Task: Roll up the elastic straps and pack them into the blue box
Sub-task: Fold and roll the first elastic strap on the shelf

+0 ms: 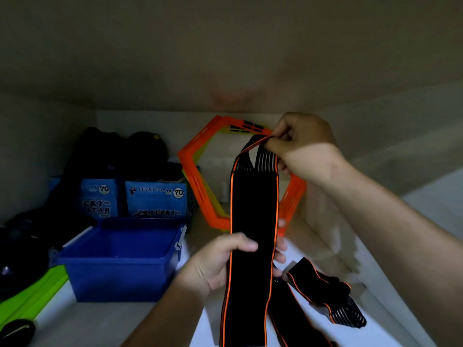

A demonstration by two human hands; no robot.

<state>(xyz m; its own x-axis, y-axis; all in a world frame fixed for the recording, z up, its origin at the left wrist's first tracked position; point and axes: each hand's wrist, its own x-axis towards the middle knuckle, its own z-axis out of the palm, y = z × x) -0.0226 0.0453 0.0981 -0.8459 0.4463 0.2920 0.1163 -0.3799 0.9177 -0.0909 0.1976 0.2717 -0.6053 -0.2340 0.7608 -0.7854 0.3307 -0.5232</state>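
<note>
While the black elastic strap [253,209] with orange edging is held upright just to the right of the blue box [120,261], its top end is pinched by the right hand [300,151] between thumb and fingers, and its middle is clasped by the left hand [225,259], thumb across the front. The lower length hangs out of view. A second strap [325,296] lies loose on the shelf surface [100,321], further right of the box, unrolled. The box stands open and appears empty (its interior is dim). The roll is judged to be only at its start. It is best begun at the slotted top end, with the first turn folded tight and the orange edges kept aligned, so that no cone forms. Light tension should be kept by the lower hand, since elastic springs open once slackened.
</note>
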